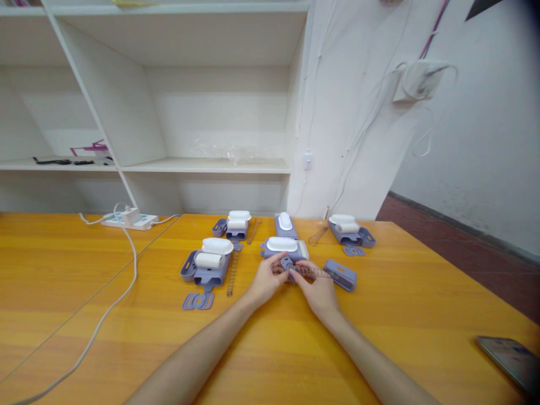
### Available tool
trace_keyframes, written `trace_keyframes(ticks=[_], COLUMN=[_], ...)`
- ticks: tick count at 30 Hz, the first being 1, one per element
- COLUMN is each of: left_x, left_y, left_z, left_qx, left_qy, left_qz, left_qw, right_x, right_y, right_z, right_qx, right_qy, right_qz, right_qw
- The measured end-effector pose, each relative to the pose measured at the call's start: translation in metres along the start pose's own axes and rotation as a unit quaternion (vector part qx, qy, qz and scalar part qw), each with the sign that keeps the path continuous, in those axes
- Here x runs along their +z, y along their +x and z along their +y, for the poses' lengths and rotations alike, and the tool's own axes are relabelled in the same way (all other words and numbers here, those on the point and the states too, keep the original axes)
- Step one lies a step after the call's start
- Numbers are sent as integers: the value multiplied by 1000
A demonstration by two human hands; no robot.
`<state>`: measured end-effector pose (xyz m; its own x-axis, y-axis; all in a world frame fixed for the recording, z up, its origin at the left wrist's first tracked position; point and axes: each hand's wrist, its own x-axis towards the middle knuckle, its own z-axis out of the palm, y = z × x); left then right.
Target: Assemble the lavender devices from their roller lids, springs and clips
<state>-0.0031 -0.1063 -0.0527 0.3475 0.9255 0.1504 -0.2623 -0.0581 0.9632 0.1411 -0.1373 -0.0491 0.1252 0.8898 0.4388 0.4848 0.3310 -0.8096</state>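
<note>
Near the middle of the table my left hand (266, 281) pinches a small purple plastic plate (287, 262). My right hand (318, 292) meets it from the other side, fingers closed on a coil spring (311, 271). One end of the spring is at the plate; whether it is hooked on is too small to tell. The spring's other end reaches right, toward a purple open-topped plastic cover (341, 274) on the table. Just behind my hands lies a purple casing (270, 250) with a white oval piece (282, 244) on top.
Similar sets with purple casings and white rolls stand at left (210, 261), back and right (348, 228). Loose springs (233, 274) and flat purple plates (198, 301) lie beside them. A power strip (130, 218) with a white cable is at back left, a phone (510, 360) at front right.
</note>
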Motion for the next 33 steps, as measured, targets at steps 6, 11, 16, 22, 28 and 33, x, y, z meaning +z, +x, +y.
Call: trace_keyframes(ticks=[6,11,16,22,28,33], left_x=[2,2,2,3,2,0], left_y=[-1,0,0,-1,-4,-5], left_z=[-2,-1,-1,0,6,8], left_qx=[32,30,40,28,34,30], left_qy=[29,42,52,61,80,94], left_qz=[-16,13,-25,-50,-67,-55], left_qw=[999,999,998,996,994,994], right_x=[-1,-6,-14,-14,-13,-13], right_y=[0,3,8,6,7,9], right_z=[-4,-4,2,6,5,3], right_qx=[-11,-78,-94,-111,-103,-67], right_qy=[-20,-29,-37,-32,-21,18], right_qz=[4,-55,-93,-84,-69,-86], right_qw=[1000,995,990,990,992,994])
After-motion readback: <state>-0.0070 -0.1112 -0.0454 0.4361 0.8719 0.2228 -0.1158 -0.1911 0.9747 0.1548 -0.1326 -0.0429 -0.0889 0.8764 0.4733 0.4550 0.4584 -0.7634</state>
